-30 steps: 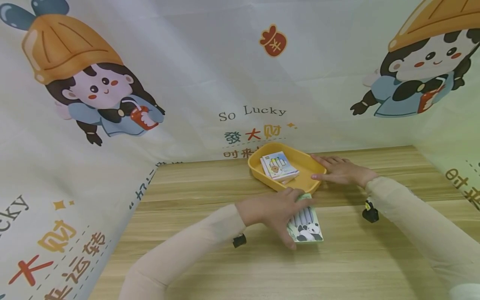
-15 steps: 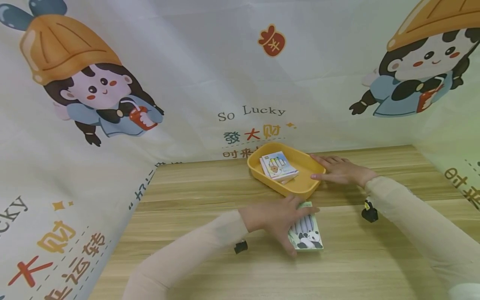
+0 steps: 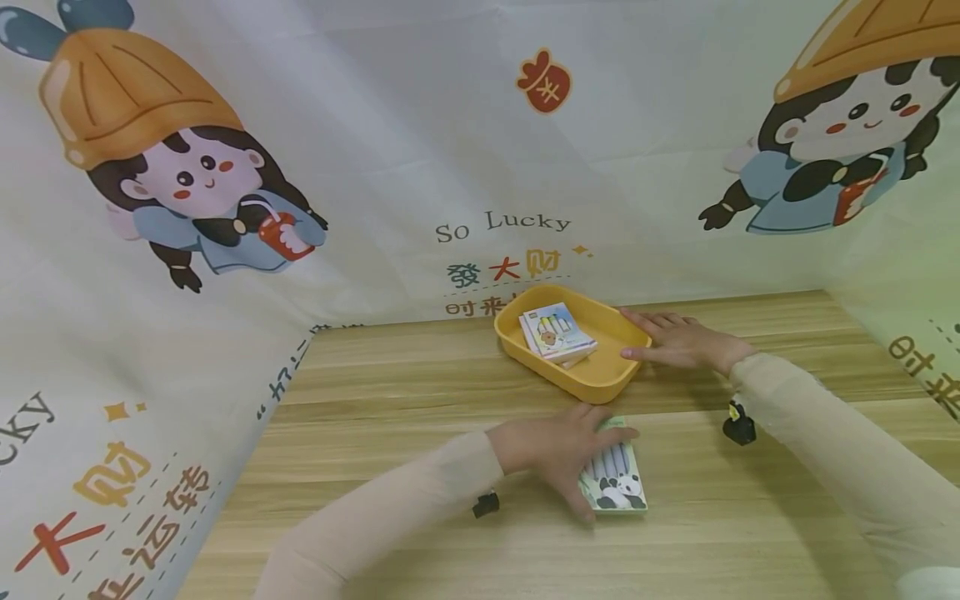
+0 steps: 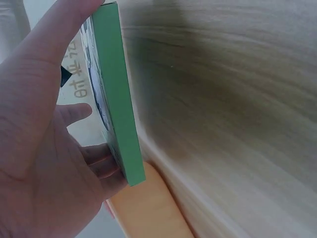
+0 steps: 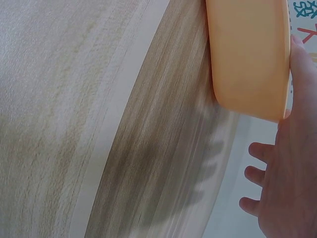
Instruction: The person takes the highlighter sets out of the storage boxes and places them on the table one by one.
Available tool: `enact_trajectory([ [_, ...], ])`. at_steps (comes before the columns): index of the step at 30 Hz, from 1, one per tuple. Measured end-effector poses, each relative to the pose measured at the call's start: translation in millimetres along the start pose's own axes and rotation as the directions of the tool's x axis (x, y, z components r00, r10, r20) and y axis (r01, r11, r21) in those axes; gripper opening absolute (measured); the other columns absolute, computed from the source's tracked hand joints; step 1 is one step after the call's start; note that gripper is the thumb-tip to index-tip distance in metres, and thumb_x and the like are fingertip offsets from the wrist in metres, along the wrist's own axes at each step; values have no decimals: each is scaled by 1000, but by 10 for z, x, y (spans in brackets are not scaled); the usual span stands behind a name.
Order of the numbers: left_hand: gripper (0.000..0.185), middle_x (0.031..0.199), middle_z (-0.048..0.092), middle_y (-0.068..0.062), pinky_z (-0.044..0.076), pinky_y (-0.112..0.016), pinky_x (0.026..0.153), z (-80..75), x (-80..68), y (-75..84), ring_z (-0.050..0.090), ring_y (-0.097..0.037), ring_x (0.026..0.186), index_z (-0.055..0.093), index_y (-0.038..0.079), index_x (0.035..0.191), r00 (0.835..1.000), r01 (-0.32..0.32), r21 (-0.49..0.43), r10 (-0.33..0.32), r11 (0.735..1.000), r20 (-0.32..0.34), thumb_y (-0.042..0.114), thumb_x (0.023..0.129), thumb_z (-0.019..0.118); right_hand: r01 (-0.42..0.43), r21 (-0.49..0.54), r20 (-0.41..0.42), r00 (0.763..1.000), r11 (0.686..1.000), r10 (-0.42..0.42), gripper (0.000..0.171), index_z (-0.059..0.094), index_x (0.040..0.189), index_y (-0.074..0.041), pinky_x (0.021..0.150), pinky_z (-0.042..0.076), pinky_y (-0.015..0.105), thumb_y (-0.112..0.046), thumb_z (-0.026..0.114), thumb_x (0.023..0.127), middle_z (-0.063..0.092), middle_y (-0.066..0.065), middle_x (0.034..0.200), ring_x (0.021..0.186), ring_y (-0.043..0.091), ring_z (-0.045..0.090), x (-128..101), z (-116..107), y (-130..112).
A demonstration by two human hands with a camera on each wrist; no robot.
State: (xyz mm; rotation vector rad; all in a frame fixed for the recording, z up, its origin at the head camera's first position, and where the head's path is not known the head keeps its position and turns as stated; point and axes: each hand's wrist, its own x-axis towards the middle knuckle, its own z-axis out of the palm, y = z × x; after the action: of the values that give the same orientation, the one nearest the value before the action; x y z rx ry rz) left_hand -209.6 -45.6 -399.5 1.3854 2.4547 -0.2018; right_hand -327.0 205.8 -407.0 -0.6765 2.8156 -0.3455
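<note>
Below, on a wooden table (image 3: 420, 375), the left hand (image 3: 558, 446) grips a green panda box (image 3: 615, 477) by its edges, just in front of a yellow tray (image 3: 622, 333). Right hand (image 3: 678, 342) lies flat, fingers straight, against the tray's side.

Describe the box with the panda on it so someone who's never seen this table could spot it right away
On the wooden table sits a yellow tray. Just in front of its near rim, the left hand grips a flat panda box lying on the wood. Unlike the bear-printed boxes stacked inside the tray, it lies outside, has green edges, and shows a black-and-white panda.
</note>
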Motion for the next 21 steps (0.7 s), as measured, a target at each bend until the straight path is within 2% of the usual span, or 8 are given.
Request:
enact_trajectory([
  [5,120,164,19,-16,31,-43,122,50,23,16,25,-33,151,13,29,159,1000,6,-15,-6,1000,6,69,67,78,2,-3,1,1000,1000,-2,85,3,161,-22,115,13,75,-68,34,97,20,23,164,147,55,18,-7,-5,-3],
  [21,120,163,23,-12,32,-38,122,105,32,80,27,-27,149,13,32,158,999,26,-27,-25,999,37,72,65,77,-15,0,13,1000,1000,15,87,3,161,-21,115,12,76,-70,34,96,19,23,164,147,55,17,15,1,9],
])
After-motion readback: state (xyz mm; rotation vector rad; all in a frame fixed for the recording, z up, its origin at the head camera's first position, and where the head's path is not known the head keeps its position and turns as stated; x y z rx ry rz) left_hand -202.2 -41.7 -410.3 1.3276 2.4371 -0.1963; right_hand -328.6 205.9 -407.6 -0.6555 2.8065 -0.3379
